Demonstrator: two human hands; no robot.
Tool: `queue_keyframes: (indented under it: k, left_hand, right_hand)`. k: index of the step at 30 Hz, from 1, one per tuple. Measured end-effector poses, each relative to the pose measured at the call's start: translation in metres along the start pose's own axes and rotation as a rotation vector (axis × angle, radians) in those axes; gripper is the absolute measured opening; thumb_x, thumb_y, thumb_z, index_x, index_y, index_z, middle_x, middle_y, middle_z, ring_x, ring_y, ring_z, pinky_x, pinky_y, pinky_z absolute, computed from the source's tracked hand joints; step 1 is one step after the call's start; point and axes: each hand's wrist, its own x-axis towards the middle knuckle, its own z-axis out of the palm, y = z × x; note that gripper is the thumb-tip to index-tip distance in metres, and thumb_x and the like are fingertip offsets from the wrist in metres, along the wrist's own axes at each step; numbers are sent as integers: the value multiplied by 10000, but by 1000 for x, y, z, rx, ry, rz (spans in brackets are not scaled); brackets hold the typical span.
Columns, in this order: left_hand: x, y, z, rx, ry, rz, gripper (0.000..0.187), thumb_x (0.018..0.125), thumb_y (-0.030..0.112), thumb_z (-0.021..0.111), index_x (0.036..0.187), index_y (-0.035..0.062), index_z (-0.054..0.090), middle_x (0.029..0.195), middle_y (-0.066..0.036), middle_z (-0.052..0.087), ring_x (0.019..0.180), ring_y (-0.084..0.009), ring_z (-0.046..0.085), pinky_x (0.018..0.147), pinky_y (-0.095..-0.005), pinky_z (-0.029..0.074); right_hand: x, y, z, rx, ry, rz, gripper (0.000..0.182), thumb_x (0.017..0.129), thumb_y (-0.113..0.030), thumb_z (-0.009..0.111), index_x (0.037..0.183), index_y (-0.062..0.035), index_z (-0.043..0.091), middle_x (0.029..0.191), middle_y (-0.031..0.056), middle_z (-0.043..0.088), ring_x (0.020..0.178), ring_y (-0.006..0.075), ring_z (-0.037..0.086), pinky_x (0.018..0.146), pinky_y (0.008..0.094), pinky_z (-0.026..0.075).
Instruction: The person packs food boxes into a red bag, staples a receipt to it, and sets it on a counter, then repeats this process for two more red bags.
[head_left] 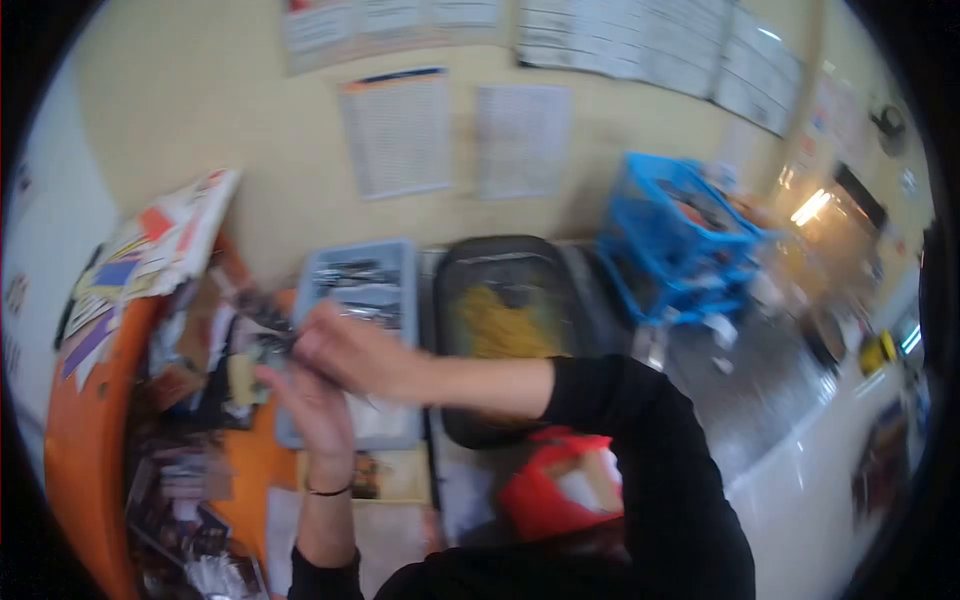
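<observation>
Both hands are raised and meet over the left edge of a pale blue tray (408, 290) with shiny metal pieces in it. My right hand (350, 352) reaches across from the right, its fingers bent and blurred, near a dark, narrow object (262, 312) that is too smeared to name. My left hand (312, 405) is below it, palm up, with a thin dark band at the wrist. Its thumb side shows, but motion blurs the fingers. Which hand bears the dark object cannot be made out.
A black tub (450, 262) with yellow-brown material stands right of the tray. Further right are stacked blue baskets (625, 215) on a metal surface (720, 400). A red bag (540, 490) lies near my body. An orange shelf (85, 440) with papers and clutter borders the left.
</observation>
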Motion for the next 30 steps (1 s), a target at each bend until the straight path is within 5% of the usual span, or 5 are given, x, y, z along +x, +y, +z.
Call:
queue_keyframes:
  k: [2,8,17,22,30]
  left_hand:
    - [-39,7,85,-124,284,-124,778,824,635,173,1343,56,161,1355,-96,249,1252,-184,230,1032,-341,128]
    - [-169,-57,147,-88,-499,-171,849,797,657,237,1333,4,148,1376,-193,165,1281,-303,154,1049,-391,90]
    - [-295,-134,138,260,-97,-584,392,843,294,489,1085,-6,414,1134,-204,464,1112,-290,435,968,-403,308]
    - [-313,-128,152,272,173,-459,288,848,268,462,1003,28,430,707,-95,516,678,-218,538,770,-446,447]
    - [-307,-122,136,189,129,-370,266,867,292,401,990,58,435,592,-19,388,525,-123,398,552,-302,392]
  right_hand:
    - [-56,-36,-8,-10,77,-247,262,826,-139,516,1048,-23,437,929,145,487,852,265,505,721,330,414]
    - [-238,-78,-63,-417,317,-309,392,751,-49,573,1114,8,436,1161,201,420,906,313,497,779,375,413]
    - [-417,-61,-110,-91,78,-26,377,751,-94,601,1102,-22,483,1237,199,381,1084,328,446,880,388,385]
    - [-479,-29,-149,-24,179,181,314,752,-142,623,1038,-45,534,1102,128,514,1030,270,491,862,362,396]
    - [-536,58,-194,-809,235,599,279,716,-159,607,990,-109,587,992,91,504,925,259,442,784,356,338]
